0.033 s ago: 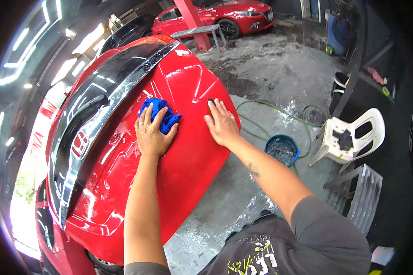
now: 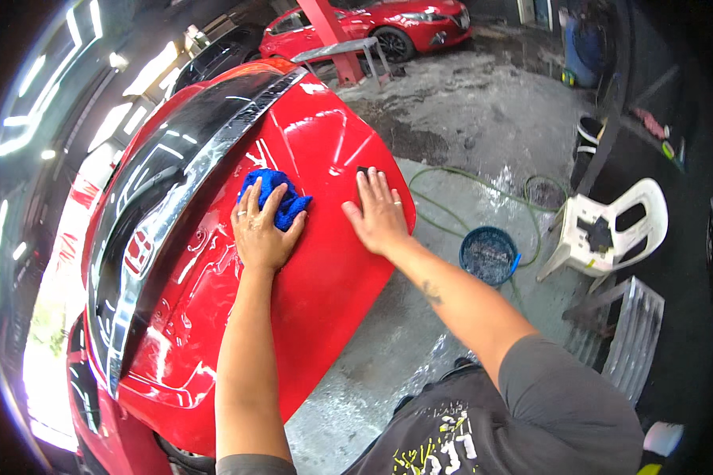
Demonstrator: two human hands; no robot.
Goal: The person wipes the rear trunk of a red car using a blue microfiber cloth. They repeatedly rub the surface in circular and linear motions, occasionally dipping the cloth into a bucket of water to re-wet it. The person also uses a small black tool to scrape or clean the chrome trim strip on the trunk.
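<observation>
A red car's glossy tailgate (image 2: 325, 301) fills the middle of the view, wet-looking in places. My left hand (image 2: 263, 229) rests on a crumpled blue microfiber cloth (image 2: 287, 207), fingers spread over it against the paint. Farther right, my right hand (image 2: 377, 218) lies nearly flat on the panel near its right edge. A small black pad (image 2: 363, 170) shows beyond its fingertips; the rest of it is hidden under the fingers. Left of both hands run a chrome strip with an emblem (image 2: 139, 252) and the dark rear window (image 2: 174, 170).
On the wet grey floor stands a dark blue bucket (image 2: 488, 256) of water, beside a looping green hose (image 2: 451, 225). A white plastic chair (image 2: 638, 218) with a dark cloth and a metal step bench (image 2: 635, 340) are at the right. Another red car (image 2: 440, 32) is parked behind.
My right hand has slid slightly left on the panel, away from its edge. The left hand and the blue cloth stay put.
</observation>
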